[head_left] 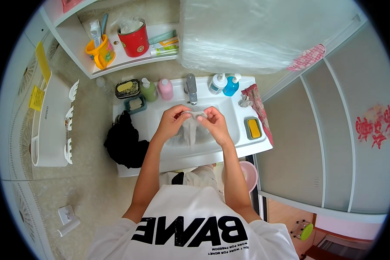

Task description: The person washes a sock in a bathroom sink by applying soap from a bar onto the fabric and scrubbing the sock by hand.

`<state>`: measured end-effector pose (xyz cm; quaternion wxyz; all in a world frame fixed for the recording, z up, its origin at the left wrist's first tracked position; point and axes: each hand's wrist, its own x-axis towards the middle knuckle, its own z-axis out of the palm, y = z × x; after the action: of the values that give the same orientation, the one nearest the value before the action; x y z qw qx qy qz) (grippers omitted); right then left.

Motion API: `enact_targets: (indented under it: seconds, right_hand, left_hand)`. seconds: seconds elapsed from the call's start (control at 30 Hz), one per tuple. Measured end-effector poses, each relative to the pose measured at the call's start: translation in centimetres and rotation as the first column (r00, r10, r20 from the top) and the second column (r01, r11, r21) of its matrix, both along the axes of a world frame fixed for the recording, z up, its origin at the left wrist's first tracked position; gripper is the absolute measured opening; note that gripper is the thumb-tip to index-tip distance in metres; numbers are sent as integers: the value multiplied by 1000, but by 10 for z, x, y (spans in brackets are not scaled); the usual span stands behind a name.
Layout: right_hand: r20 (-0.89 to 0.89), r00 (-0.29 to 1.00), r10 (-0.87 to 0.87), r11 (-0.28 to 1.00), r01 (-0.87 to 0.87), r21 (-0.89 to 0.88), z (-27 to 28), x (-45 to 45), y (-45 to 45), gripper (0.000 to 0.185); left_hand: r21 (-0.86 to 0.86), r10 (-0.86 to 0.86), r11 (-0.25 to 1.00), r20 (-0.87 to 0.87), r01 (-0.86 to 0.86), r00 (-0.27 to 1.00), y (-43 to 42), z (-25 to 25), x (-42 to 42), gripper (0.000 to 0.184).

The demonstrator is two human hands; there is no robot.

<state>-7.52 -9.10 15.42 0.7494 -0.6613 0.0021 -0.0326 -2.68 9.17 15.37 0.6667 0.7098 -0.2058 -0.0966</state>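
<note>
Over the white sink point(156, 125), a light grey sock point(190, 130) hangs down from between my hands. My left hand point(174, 121) pinches one side of its upper edge between thumb and fingers. Pinching the opposite side of that edge is my right hand point(214, 125). The sock's lower end dangles above the basin, below the chrome faucet point(191, 89). A small crumpled grey cloth point(245, 101), its kind unclear, lies on the counter to the right.
Black fabric point(125, 141) drapes over the counter's left edge. Soap dishes point(135, 104), a green bottle point(149, 90) and a pink bottle point(165, 89) line the back left. Pump bottles point(231, 85), a red cloth point(258, 106) and yellow soap point(254, 128) sit right.
</note>
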Motion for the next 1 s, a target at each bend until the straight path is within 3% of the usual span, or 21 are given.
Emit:
enact_targets:
  seconds: [0.13, 0.2, 0.3, 0.4, 0.5, 0.53, 0.6, 0.63, 0.67, 0.7, 0.73, 0.83, 0.9, 1.0]
  right_hand:
    - [-18, 999, 43, 998, -43, -37, -5, 2, 0, 16]
    - [6, 1000, -13, 1000, 13, 29, -5, 4, 4, 19]
    - [-32, 997, -71, 993, 74, 95, -6, 6, 3, 22]
    - [-92, 992, -85, 994, 90, 59, -8, 5, -5, 24]
    - [-61, 988, -145, 989, 147, 31, -11, 6, -7, 24]
    - [-38, 984, -175, 984, 176, 30, -11, 6, -6, 24]
    - [-16, 974, -225, 949, 216, -231, 1, 0, -2, 21]
    - [-3, 969, -248, 905, 231, -357, 6, -3, 1, 19]
    - [140, 975, -172, 870, 217, -443, 0, -5, 8, 17]
    - [268, 960, -78, 822, 214, -528, -7, -9, 18, 15]
    - [380, 925, 30, 763, 225, -607, -10, -13, 24, 14]
    - [379, 918, 118, 679, 204, -705, 1, -29, 27, 17]
    - [351, 935, 45, 769, 192, -610, -6, -33, 16, 14]
    - [293, 941, -171, 797, 306, -520, -24, -36, -18, 12]
  left_hand:
    - [-20, 21, 1000, 6, -21, 1000, -3, -1, 0, 15]
    - [-48, 12, 999, 9, -12, 1000, -5, -2, -1, 16]
    - [-77, -63, 996, -160, 52, 985, -1, -27, 7, 18]
    - [-100, 43, 993, -197, -64, 979, -5, -42, 9, 17]
    - [132, 267, 954, 49, -271, 963, -15, -54, 10, 21]
    - [104, 248, 967, -184, -232, 951, -18, -54, 10, 28]
    - [32, 157, 984, -610, -174, 777, -22, -54, 9, 45]
    - [-219, -41, 959, -731, -178, 681, -24, -47, 6, 51]
    - [-448, -261, 867, -782, -219, 567, -26, -38, 2, 57]
    - [-631, -482, 717, -755, -296, 445, -30, -34, 0, 63]
    - [-676, -528, 676, -722, -293, 447, -33, -38, 1, 62]
    - [-765, -616, 566, -640, -306, 459, -39, -44, 3, 58]
    - [-783, -625, 527, -621, -331, 473, -47, -45, 0, 56]
    - [-748, -552, 615, -635, -250, 540, -64, -68, 1, 59]
